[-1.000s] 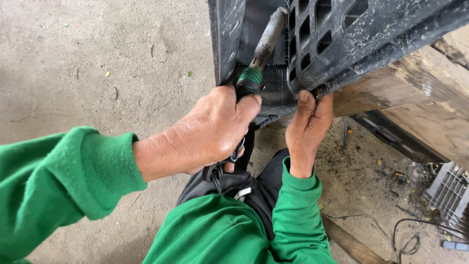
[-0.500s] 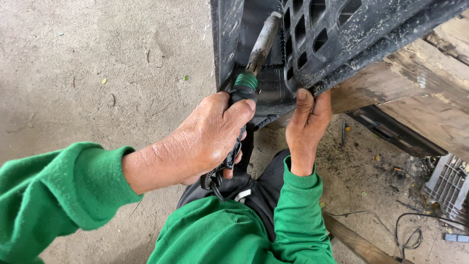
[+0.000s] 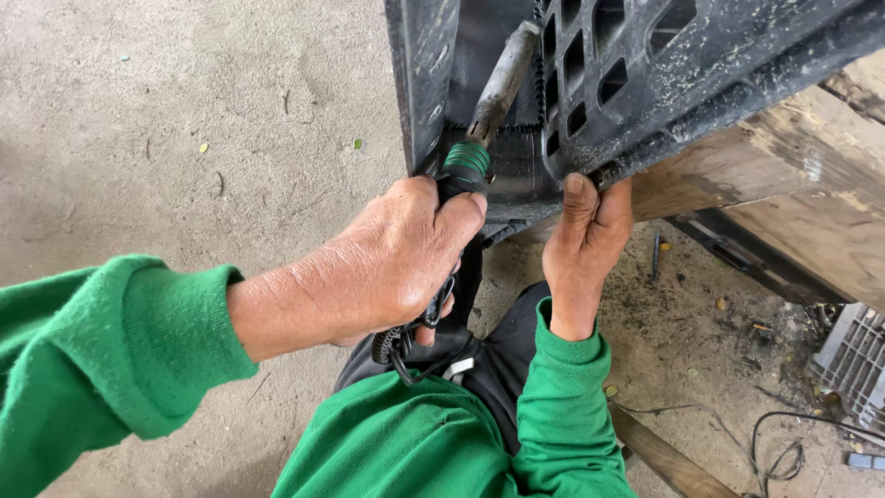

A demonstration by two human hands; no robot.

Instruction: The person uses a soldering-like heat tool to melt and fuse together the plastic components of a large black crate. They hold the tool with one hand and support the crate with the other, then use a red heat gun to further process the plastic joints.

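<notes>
My left hand [image 3: 387, 267] is shut around the dark handle of a heating tool with a green ribbed collar [image 3: 466, 159] and a grey metal barrel [image 3: 502, 83]. The barrel points up into a black plastic crate [image 3: 701, 65], beside a jagged seam in its wall. A cord loop hangs under this hand. My right hand [image 3: 581, 244] presses on the crate's lower edge, fingers behind it and thumb on the front. Both arms wear green sleeves.
The crate rests on weathered wooden beams [image 3: 793, 175] at the right. Below them the dirty concrete floor [image 3: 184, 120] holds a black cable [image 3: 784, 452], a grey plastic grille [image 3: 853, 360] and a wooden strip [image 3: 664, 456].
Both hands keep their holds. The tool and my left hand have shifted only slightly against the crate; my left forearm has dropped a little.
</notes>
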